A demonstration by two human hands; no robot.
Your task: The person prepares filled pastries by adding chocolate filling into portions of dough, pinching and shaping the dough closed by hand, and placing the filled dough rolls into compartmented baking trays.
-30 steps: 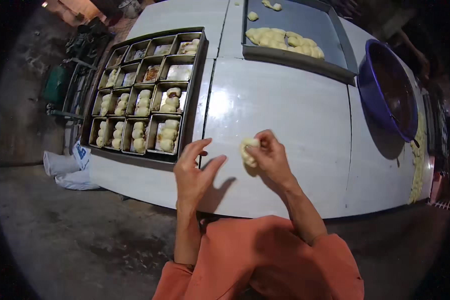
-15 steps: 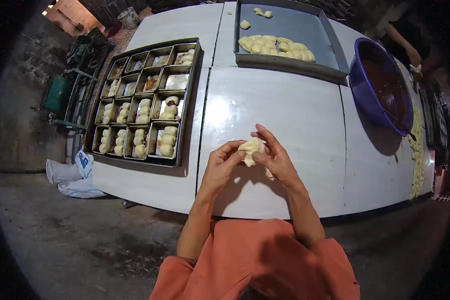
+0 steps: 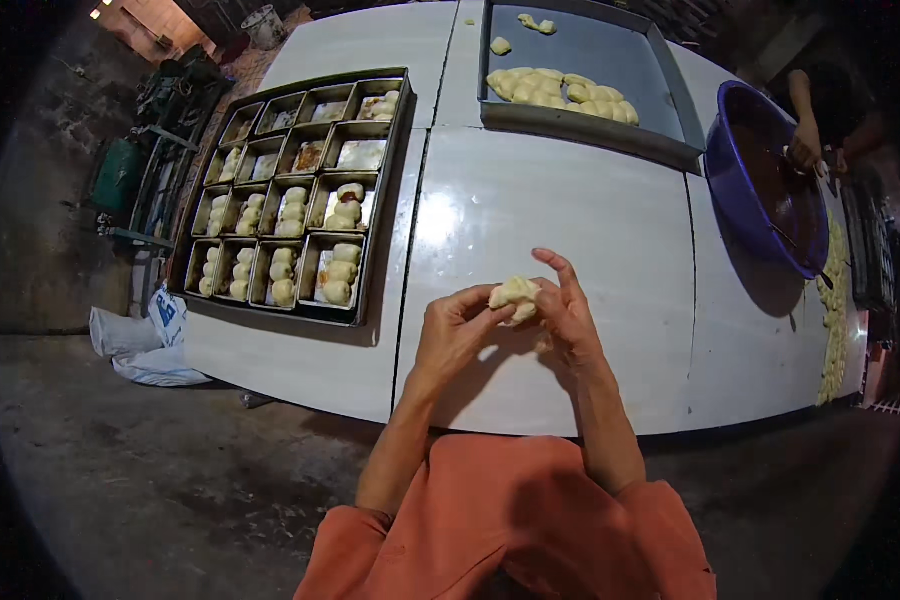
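Note:
A small pale piece of dough point(image 3: 513, 294) is pinched between my two hands, just above the white table near its front edge. My left hand point(image 3: 457, 328) grips its left side with thumb and fingers. My right hand point(image 3: 567, 318) closes on its right side, with one finger raised off it. To the left stands a dark tray holding a grid of metal baking tins point(image 3: 308, 157); several of them hold rows of dough pieces point(image 3: 336, 274). Beyond my hands, a cluster of dough pieces point(image 3: 560, 92) lies in a large shallow metal tray point(image 3: 595, 133).
At the right stands a purple basin point(image 3: 722, 190) with brown contents. Another person's hand point(image 3: 805, 143) is over its far rim. Small dough pieces point(image 3: 835, 330) line the table's right side. White sacks point(image 3: 155, 345) lie on the floor at left.
The dough has been folded into a more compact lump as my fingers shifted around it. The other person's hand has moved from beside the basin to over it.

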